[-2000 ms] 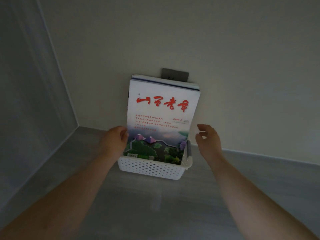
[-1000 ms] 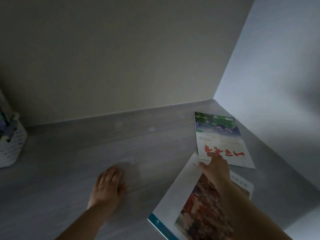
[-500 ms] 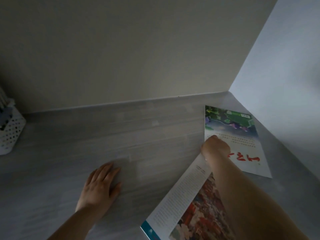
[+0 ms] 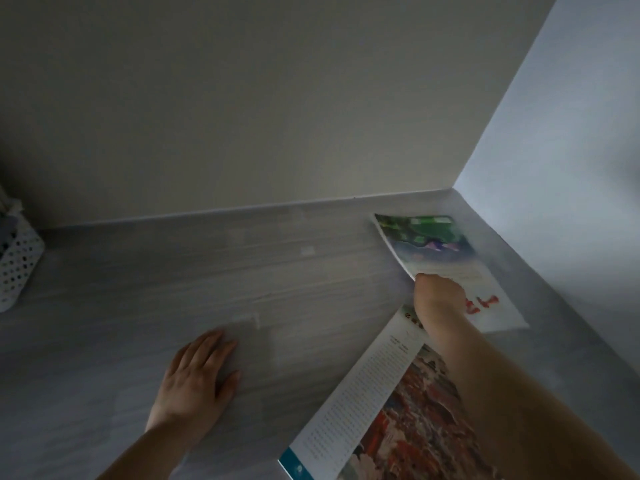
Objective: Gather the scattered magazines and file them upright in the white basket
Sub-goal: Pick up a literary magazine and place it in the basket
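Right hand is out at the far right corner of the grey wood-grain surface, knuckles bunched, fingers curled onto the left edge of the green-and-red magazine, and that edge bows up off the surface! The cover is blurred. Left hand lies flat, palm down, fingers straight and holding nothing, near the middle of the front edge. Under the right forearm a second magazine lies flat at the front right, a column of text beside a red picture. White basket sits at the far left edge, only partly in view
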`<state>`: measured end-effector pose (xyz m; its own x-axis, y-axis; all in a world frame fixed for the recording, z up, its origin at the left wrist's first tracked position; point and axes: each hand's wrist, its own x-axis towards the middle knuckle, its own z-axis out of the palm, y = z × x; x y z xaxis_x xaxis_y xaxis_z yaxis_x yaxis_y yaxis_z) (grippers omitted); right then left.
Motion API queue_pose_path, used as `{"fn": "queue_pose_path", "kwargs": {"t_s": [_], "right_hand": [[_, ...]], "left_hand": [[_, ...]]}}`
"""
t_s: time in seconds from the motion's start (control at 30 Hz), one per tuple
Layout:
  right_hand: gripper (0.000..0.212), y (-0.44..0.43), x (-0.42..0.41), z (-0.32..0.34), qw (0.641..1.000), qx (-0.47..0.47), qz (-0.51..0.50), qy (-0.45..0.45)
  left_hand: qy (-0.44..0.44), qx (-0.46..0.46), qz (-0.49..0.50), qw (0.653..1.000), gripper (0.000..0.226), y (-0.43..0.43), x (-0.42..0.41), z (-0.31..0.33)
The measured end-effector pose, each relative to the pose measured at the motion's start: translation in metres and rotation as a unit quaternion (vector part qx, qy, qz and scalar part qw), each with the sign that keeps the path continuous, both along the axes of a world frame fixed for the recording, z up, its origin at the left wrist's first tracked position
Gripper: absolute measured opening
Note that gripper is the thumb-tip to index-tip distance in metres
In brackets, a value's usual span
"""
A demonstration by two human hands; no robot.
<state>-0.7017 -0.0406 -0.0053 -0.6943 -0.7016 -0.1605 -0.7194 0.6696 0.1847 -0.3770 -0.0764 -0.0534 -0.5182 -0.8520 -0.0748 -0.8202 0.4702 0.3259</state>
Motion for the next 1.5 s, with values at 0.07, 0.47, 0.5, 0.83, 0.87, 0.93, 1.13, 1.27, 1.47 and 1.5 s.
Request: {"fn": "queue_pose_path", "kwargs": {"t_s": [0.07,0.47,0.5,0.83,0.87,0.93,1.13,1.27,1.47,1.5], "right_hand": [[0.023,0.01,0.006,0.001,0.996,-0.033,0.082,0.016],[0.035,0.055,0.071,-0.028,0.941,-0.131,0.273,-0.15],[0.037,0.054,0.074,-0.032,0.944,-0.137,0.264,-0.146],[0.036,0.058,0.103,-0.045,0.928,-0.22,0.098,-0.285],[0.036,0.058,0.102,-0.045,0.94,-0.2,0.114,-0.252],[0.037,0.057,0.101,-0.048,0.949,-0.187,0.135,-0.215],[0.037,0.06,0.096,-0.052,0.95,-0.185,0.179,-0.175],[0.044,0.061,0.097,-0.049,0.951,-0.194,0.139,-0.198],[0.043,0.045,0.125,-0.012,0.815,-0.416,-0.063,-0.399],[0.033,0.04,0.134,-0.005,0.79,-0.41,-0.068,-0.451]], "left_hand": [[0.023,-0.009,0.021,0.999,0.081,-0.001,0.002,-0.006],[0.227,-0.042,0.172,0.958,0.032,-0.008,0.04,0.02],[0.193,-0.005,0.162,0.968,0.037,-0.013,0.036,0.021],[-0.005,0.164,0.128,0.978,0.072,-0.015,-0.006,0.006],[0.003,0.18,0.139,0.974,0.067,-0.017,-0.007,0.008],[0.041,0.229,0.165,0.958,0.049,-0.022,-0.01,0.016],[0.111,0.264,0.156,0.945,0.033,-0.014,-0.015,0.018],[0.21,0.245,0.157,0.933,0.027,-0.006,-0.009,0.027],[0.36,0.183,0.152,0.902,0.015,-0.007,0.028,0.07],[0.388,0.174,0.163,0.89,0.014,-0.008,0.038,0.078]]}}
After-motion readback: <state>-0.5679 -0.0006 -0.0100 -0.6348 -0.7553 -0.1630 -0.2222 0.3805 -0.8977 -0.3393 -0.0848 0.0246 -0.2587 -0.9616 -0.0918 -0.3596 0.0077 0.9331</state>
